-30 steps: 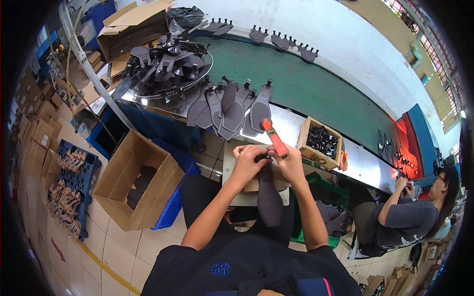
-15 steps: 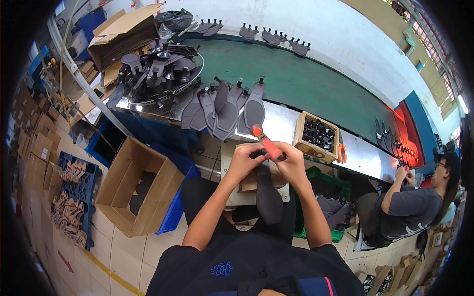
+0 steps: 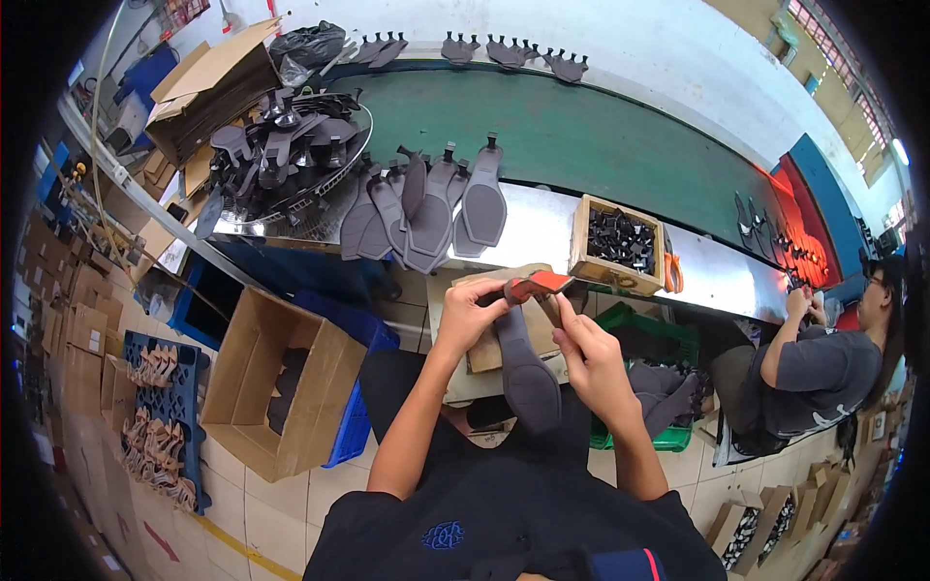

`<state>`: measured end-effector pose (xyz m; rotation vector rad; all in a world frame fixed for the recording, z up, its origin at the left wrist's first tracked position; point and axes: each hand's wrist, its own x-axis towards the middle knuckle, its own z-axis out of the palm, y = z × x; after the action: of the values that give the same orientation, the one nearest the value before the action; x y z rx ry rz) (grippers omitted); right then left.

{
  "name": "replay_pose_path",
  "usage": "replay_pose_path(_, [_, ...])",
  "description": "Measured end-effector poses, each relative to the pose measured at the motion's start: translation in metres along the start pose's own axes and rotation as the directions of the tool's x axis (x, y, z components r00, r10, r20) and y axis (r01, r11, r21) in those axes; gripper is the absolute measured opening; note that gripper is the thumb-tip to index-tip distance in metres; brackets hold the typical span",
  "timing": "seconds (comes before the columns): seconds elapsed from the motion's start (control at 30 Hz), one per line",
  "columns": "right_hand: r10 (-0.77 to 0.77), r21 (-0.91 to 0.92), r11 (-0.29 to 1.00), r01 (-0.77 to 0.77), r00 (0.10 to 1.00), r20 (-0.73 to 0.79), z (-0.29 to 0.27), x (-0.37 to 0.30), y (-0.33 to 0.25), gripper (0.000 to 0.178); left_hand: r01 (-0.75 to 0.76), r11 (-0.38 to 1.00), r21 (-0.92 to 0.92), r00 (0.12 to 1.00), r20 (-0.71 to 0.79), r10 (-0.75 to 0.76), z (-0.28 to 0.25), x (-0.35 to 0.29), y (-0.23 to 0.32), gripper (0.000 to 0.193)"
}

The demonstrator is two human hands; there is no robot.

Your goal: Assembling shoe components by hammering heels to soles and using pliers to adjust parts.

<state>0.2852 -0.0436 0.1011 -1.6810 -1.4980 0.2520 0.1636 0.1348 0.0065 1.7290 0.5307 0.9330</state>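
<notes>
In front of my body, a dark grey shoe sole (image 3: 530, 376) lies with its broad toe part toward me and its heel end at a small wooden-topped stand (image 3: 482, 356). My left hand (image 3: 473, 315) is closed at the heel end, its fingertips pinching there; the red head hides the exact grip. My right hand (image 3: 593, 360) is wrapped round the handle of a hammer with a red head (image 3: 539, 284). That head sits right over the heel end, next to my left fingertips; whether it touches cannot be made out.
Several grey heeled soles (image 3: 426, 218) overlap on the metal bench edge, beside a wire basket (image 3: 339, 184) heaped with more. A wooden box (image 3: 578, 254) holds small black pieces. A green conveyor belt (image 3: 581, 145) runs behind. Cardboard box (image 3: 325, 412) left, green crate (image 3: 670, 441) and seated co-worker (image 3: 823, 373) right.
My right hand has moved down and right, apart from my left hand. The hammer has turned so its red head lies across the heel end. The whole view has shifted slightly.
</notes>
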Motion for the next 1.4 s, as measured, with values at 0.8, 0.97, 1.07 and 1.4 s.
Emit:
replay_pose_path(0.8, [-0.189, -0.136, 0.974, 0.184, 0.982, -0.028, -0.014, 0.004, -0.001, 0.048, 0.035, 0.882, 0.47, 0.966, 0.209, -0.149, -0.009, -0.014, -0.008, 0.117])
replay_pose_path(0.97, [-0.341, -0.293, 0.914, 0.281, 0.922, -0.181, -0.024, 0.002, -0.023, 0.033, 0.014, 0.87, 0.493, 0.972, 0.196, -0.127, -0.011, -0.018, -0.008, 0.11])
replay_pose_path(1.07, [-0.162, -0.05, 0.986, 0.16, 0.986, -0.033, 0.004, 0.007, 0.013, 0.036, -0.027, 0.806, 0.591, 0.976, 0.188, -0.106, -0.007, -0.006, -0.004, 0.086])
replay_pose_path(1.4, [-0.086, -0.143, 0.987, 0.072, 0.992, -0.094, 0.002, 0.01, 0.026, 0.049, -0.034, 0.998, -0.059, 0.973, 0.226, 0.046, -0.012, -0.065, 0.078, 0.02])
